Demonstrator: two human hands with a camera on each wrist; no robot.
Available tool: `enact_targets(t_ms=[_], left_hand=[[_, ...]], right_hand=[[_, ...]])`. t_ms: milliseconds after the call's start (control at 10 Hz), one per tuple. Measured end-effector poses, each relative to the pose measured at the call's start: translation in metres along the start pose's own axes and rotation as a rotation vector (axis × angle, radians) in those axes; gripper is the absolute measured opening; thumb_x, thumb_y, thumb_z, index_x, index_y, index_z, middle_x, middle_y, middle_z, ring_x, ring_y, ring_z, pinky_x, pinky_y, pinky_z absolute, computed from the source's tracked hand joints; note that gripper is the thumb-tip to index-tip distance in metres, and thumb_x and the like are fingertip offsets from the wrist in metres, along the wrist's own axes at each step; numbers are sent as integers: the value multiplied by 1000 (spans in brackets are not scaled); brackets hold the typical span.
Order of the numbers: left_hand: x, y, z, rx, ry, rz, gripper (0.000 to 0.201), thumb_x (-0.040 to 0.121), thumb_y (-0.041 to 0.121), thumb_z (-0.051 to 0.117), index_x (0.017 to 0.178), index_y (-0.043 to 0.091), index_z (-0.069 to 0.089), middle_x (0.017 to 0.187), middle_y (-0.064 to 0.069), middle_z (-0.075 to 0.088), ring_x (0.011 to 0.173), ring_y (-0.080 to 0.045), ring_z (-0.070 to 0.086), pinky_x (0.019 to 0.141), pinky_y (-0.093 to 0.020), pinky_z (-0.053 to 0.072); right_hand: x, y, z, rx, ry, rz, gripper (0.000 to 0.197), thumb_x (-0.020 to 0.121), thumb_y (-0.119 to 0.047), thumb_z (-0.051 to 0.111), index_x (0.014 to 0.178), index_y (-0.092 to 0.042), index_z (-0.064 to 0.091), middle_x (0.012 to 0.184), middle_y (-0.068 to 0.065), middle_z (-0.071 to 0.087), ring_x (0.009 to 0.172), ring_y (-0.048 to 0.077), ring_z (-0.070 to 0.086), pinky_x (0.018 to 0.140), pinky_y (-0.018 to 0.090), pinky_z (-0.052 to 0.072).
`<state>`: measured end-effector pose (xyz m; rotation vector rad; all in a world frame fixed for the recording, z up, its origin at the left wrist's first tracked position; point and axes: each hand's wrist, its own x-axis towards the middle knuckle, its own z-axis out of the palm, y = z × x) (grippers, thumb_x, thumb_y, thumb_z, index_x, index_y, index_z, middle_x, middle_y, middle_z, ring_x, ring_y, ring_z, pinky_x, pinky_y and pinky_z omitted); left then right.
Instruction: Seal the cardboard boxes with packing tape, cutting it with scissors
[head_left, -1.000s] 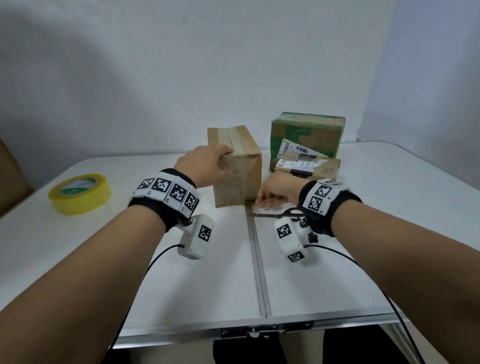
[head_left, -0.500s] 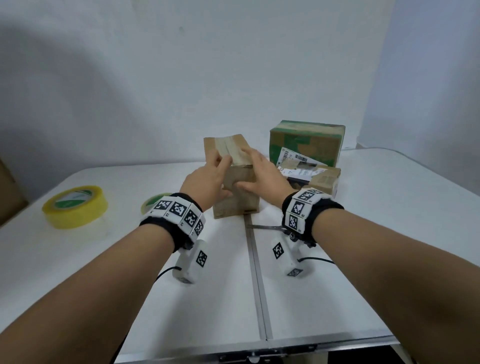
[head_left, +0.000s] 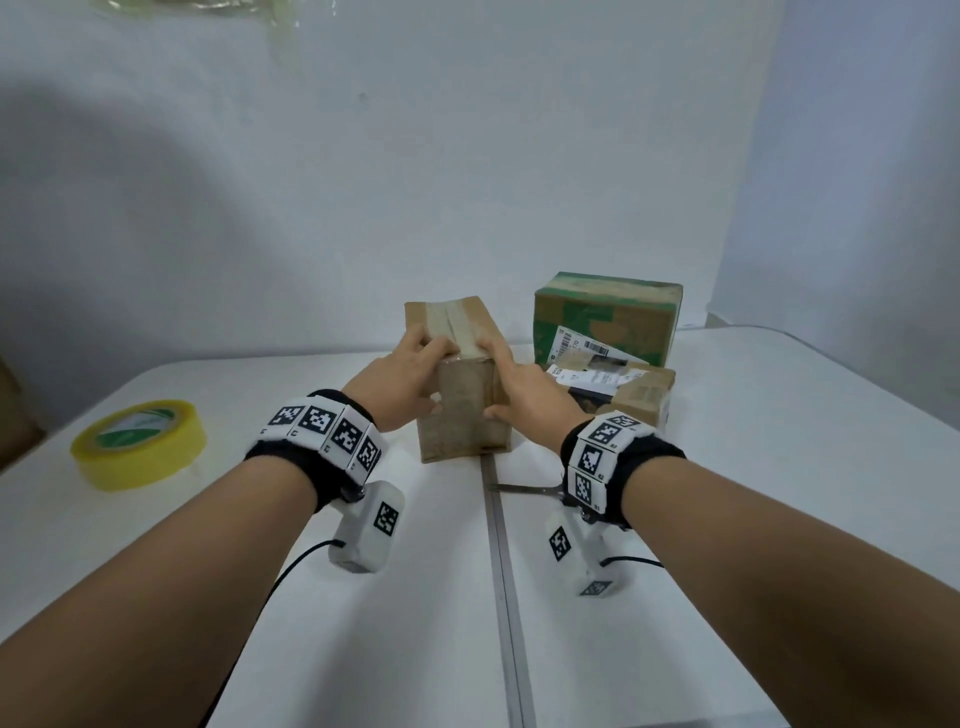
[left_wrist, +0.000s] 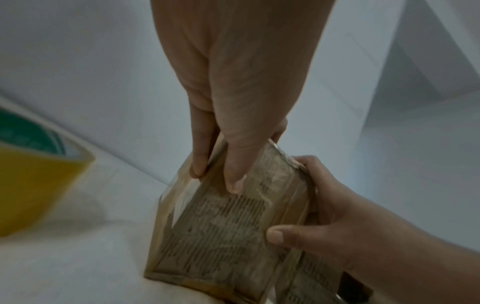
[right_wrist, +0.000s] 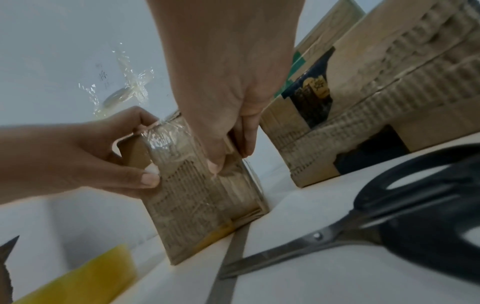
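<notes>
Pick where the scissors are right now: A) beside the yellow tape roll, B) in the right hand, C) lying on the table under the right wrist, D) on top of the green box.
C: the scissors lie flat on the table while both hands hold the brown box.

Soft dim light; wrist views blurred, distorted.

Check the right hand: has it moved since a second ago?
Yes. The right hand has left the table beside the scissors, which lie where they were, and gone up and forward to grip the brown box.
</notes>
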<state>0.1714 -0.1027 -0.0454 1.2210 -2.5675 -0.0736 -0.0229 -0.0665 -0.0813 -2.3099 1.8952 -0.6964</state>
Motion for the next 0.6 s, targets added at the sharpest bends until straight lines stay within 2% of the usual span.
enact_targets(t_ms=[100,200,300,400,500,600], left_hand=[[-5,-1,1,-78,40,-12,53,91,28,62,138,20,40,125,1,34,94,-16,52,84,-38,49],[-6,0,1,-100,97,-11,42,97,28,54,136,19,43,124,2,38,93,-12,52,85,-33,47],[-4,1,3,-103,116,-14,38,97,25,53,134,19,46,123,3,41,89,-11,53,81,-31,46],[3,1,6,-130,129,-37,37,98,24,52,134,22,46,124,4,42,87,-13,56,79,-29,46],[10,10,5,-181,64,-43,46,97,21,52,141,27,39,132,3,42,96,-16,60,84,-28,46],[17,15,3,-119,31,-49,71,94,22,55,151,36,16,150,0,35,125,-25,49,100,-36,42]], right_hand=[[2,2,-2,162,3,25,89,88,-16,67,151,-33,6,79,8,62,68,23,62,62,33,52],[5,7,0,470,79,144,90,87,-17,69,153,-28,8,98,10,68,84,21,66,76,33,55],[3,9,-3,484,38,176,54,91,-14,64,141,-16,42,89,-5,64,78,7,60,74,22,49],[5,12,-8,353,-63,198,53,93,-11,59,142,-15,40,92,3,64,83,16,60,77,29,49],[-1,7,-19,261,-69,234,57,90,-10,58,143,-12,34,114,15,64,101,28,62,83,38,52],[-1,11,-33,231,35,261,49,93,-15,54,139,-9,37,121,17,60,109,31,58,88,42,52]])
